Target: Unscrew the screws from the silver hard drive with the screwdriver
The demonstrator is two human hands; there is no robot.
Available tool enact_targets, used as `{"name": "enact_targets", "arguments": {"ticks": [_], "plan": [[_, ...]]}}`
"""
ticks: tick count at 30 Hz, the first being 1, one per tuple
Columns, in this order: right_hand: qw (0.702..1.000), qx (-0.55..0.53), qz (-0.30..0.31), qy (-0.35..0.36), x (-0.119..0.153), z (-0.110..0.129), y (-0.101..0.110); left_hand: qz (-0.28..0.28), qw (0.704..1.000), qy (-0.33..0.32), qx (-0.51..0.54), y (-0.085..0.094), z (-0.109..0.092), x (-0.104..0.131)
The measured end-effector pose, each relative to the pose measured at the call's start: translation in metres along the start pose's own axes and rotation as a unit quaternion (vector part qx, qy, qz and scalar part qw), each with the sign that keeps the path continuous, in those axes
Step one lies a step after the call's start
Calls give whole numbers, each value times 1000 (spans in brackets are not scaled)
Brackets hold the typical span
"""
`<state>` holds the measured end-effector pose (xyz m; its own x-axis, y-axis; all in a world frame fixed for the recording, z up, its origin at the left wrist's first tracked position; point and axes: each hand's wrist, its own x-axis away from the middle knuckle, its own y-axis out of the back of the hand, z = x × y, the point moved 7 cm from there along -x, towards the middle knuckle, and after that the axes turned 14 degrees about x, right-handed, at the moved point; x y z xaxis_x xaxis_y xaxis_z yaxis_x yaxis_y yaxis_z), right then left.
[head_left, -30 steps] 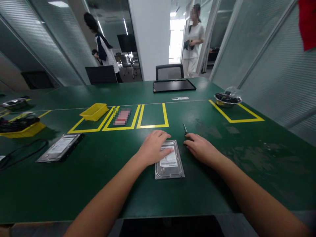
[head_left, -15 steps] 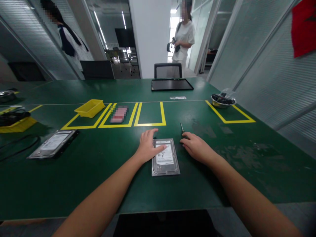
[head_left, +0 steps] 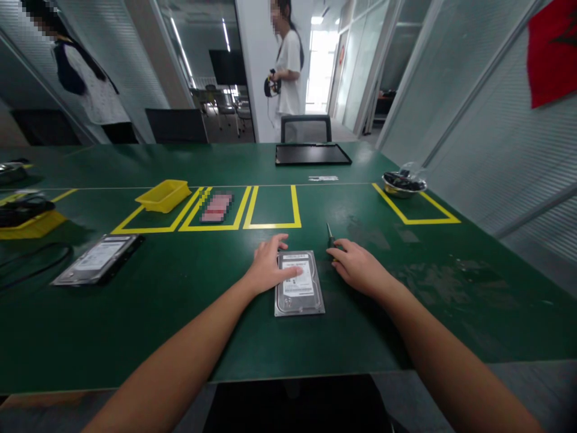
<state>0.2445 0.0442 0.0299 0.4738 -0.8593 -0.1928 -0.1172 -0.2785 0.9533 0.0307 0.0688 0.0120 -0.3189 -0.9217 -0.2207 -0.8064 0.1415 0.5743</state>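
Observation:
A silver hard drive [head_left: 301, 300] with a white label lies flat on the green table in front of me. My left hand [head_left: 269, 264] holds it at its left side, the thumb across the label and the fingers apart by the far left corner. To the right of the drive, my right hand [head_left: 356, 264] is closed round the handle of a screwdriver [head_left: 329, 231]. Its thin shaft points away from me, clear of the drive; most of the handle is hidden by the fingers.
Another hard drive [head_left: 97, 258] lies at the left, near a black cable [head_left: 36, 264]. Yellow tape frames hold a yellow tray [head_left: 163, 195] and a blurred pinkish item [head_left: 217, 208]. A metal bowl [head_left: 404, 185] stands far right, a black panel [head_left: 313, 154] at the back. Two people stand beyond.
Both people in the background have moved to the left. My hands, the drive and the screwdriver stay nearly as they were; the view has shifted slightly.

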Motion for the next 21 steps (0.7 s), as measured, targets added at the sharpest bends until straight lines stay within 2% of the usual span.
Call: {"name": "enact_targets", "arguments": {"ticks": [7, 12, 14, 17, 21], "plan": [[1000, -5, 8, -13, 2, -2, 10, 23, 999, -12, 21, -1, 0, -2], [999, 11, 29, -42, 12, -20, 24, 33, 999, -8, 6, -2, 1, -3], [994, 29, 60, -84, 22, -36, 27, 36, 999, -6, 1, -2, 2, -4], [979, 37, 80, -183, 43, -70, 33, 37, 999, -5, -5, -2, 3, -5], [929, 113, 135, -324, 91, -131, 28, 37, 999, -7, -6, -3, 3, -6]]}}
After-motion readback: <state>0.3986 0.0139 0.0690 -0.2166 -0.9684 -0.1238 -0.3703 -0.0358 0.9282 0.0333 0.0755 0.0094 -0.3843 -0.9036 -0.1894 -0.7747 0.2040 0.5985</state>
